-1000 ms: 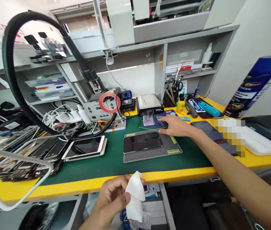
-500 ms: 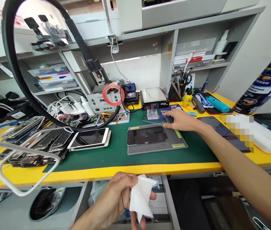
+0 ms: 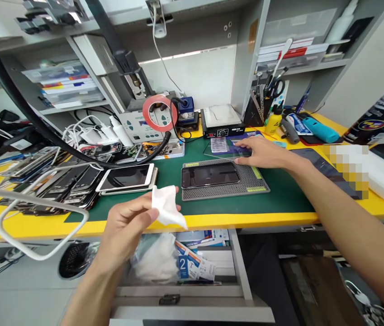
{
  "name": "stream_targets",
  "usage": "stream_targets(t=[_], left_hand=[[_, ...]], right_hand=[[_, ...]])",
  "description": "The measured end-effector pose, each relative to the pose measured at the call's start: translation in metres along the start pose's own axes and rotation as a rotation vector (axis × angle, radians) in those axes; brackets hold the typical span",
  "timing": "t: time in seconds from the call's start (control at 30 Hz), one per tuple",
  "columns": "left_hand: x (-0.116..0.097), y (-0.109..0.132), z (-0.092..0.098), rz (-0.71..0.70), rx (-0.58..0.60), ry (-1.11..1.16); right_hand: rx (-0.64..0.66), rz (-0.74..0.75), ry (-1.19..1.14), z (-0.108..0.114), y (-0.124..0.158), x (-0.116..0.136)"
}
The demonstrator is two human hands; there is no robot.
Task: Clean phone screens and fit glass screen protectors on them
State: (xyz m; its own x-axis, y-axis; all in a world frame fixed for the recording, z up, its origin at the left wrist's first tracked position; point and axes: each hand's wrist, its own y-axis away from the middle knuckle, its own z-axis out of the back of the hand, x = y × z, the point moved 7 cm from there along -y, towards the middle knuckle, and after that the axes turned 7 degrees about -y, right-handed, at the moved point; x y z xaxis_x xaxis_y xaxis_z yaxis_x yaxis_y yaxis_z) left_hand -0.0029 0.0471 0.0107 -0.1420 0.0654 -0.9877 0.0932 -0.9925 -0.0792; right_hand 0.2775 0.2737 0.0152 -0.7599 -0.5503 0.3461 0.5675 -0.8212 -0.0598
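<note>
Pinches a white wipe (image 3: pixel 167 207) in left hand (image 3: pixel 124 224) by front edge of table (image 3: pixel 225 220), curls right hand (image 3: pixel 263 153), with unclear grip, just behind right end of phone (image 3: pixel 210 175) lying roughly along that edge.

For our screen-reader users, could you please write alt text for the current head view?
A person's left hand holds a white tissue or cloth; the right hand seems to grip a clear sheet. Between the hands, a phone lies on a gray perforated mat.

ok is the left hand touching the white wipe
Touching: the head view shows the left hand pinching the white wipe, thumb on its near side, fingers behind it.
</note>
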Motion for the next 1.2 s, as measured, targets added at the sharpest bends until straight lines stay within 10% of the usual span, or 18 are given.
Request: stream_targets(t=[0.33,0.6,0.83,1.0,1.1,1.2], left_hand=[[-0.009,-0.044,-0.001,-0.184,-0.035,-0.1],[-0.077,-0.069,0.045,-0.586,-0.649,-0.801],[-0.088,-0.1,0.009,-0.64,-0.476,-0.75],[-0.09,-0.103,0.026,-0.644,-0.569,-0.615],[-0.075,-0.11,0.042,-0.553,-0.555,-0.483],[-0.057,-0.12,0.037,-0.436,-0.408,-0.356]], right_hand=[[-0.179,0.04,-0.049,0.011,0.0,0.007],[-0.267,0.019,-0.14,0.019,0.004,0.006],[-0.32,0.059,-0.169,0.02,0.004,0.008],[-0.382,0.085,-0.299,0.036,0.016,0.031],[-0.218,0.187,-0.455,0.024,0.046,0.079],[0.307,0.475,-0.441,-0.031,0.102,0.155]])
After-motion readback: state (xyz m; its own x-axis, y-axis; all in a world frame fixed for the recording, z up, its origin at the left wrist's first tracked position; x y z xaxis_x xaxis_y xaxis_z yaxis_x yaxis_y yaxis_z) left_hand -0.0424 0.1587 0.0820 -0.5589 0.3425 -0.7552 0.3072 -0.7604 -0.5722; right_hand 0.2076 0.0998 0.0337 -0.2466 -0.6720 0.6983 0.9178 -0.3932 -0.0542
